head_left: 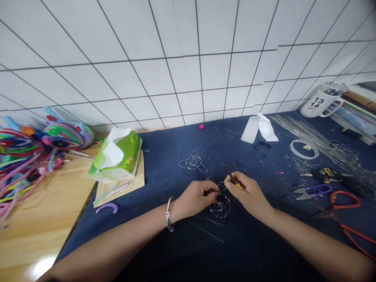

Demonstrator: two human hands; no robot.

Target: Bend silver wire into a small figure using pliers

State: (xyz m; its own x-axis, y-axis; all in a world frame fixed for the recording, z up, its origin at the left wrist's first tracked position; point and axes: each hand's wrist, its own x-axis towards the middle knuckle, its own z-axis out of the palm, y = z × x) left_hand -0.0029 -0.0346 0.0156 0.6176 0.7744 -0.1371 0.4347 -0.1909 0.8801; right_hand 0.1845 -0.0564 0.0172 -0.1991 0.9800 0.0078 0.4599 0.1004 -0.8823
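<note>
My left hand (pixel 195 196), with a silver bracelet at the wrist, pinches a bent, looped thin wire piece (pixel 223 211) between thumb and fingers. The wire loops hang below the fingertips, just above the dark blue cloth (pixel 164 160). My right hand (pixel 251 194) is closed around a slim tool with a dark tip and yellow handle (pixel 239 185); the fingers hide most of it, so its exact kind is unclear. Its tip points up and away to the left. The right fingertips are close to the upper end of the wire. Another looped wire piece (pixel 193 162) lies beyond my hands.
At right lie red-handled scissors (pixel 333 213), purple snips (pixel 319 191), black-and-yellow pliers (pixel 327 173), a wire coil (pixel 304 149) and straight wires (pixel 305 133). A white mug (pixel 319 102) stands behind. Left are a green tissue pack (pixel 129 150) and colourful fuzzy stems (pixel 26 168).
</note>
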